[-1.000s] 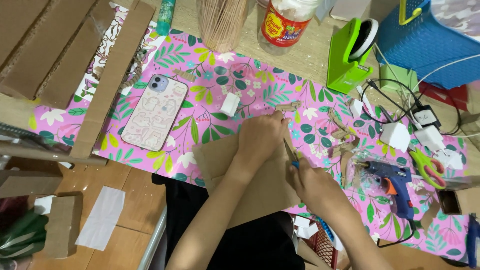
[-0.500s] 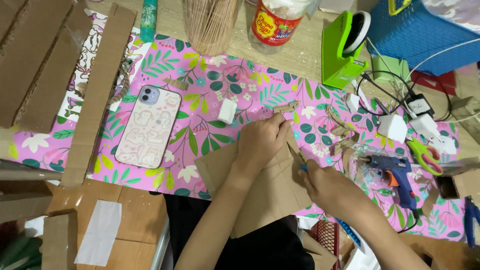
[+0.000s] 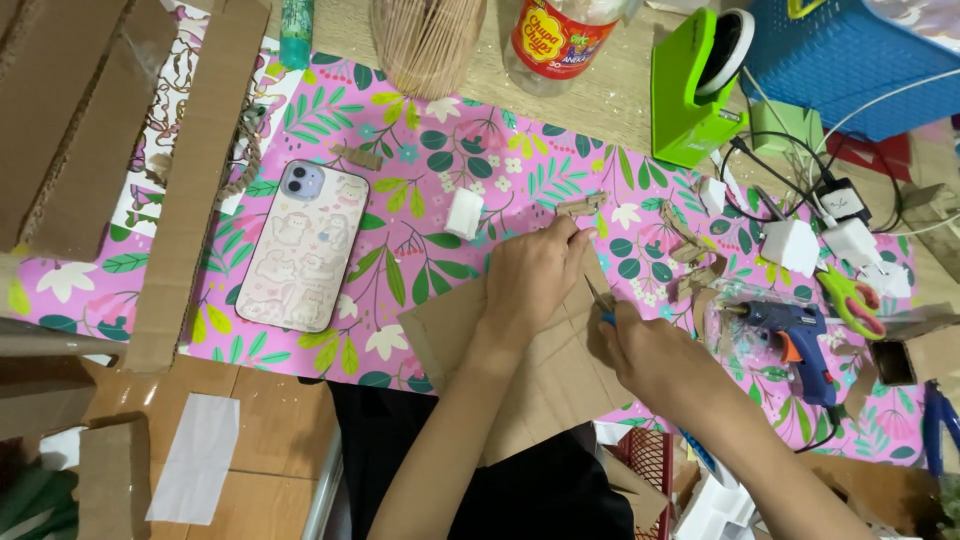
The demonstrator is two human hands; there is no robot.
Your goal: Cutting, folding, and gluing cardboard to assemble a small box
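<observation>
One cardboard sheet [image 3: 545, 375] lies pressed flat under the left hand [image 3: 535, 275]. Just right of it, the right hand [image 3: 650, 355] is closed around one blue-handled cutter [image 3: 601, 305], its blade touching the sheet.

Head camera looks steeply down, close over the table [image 3: 620, 95].
</observation>
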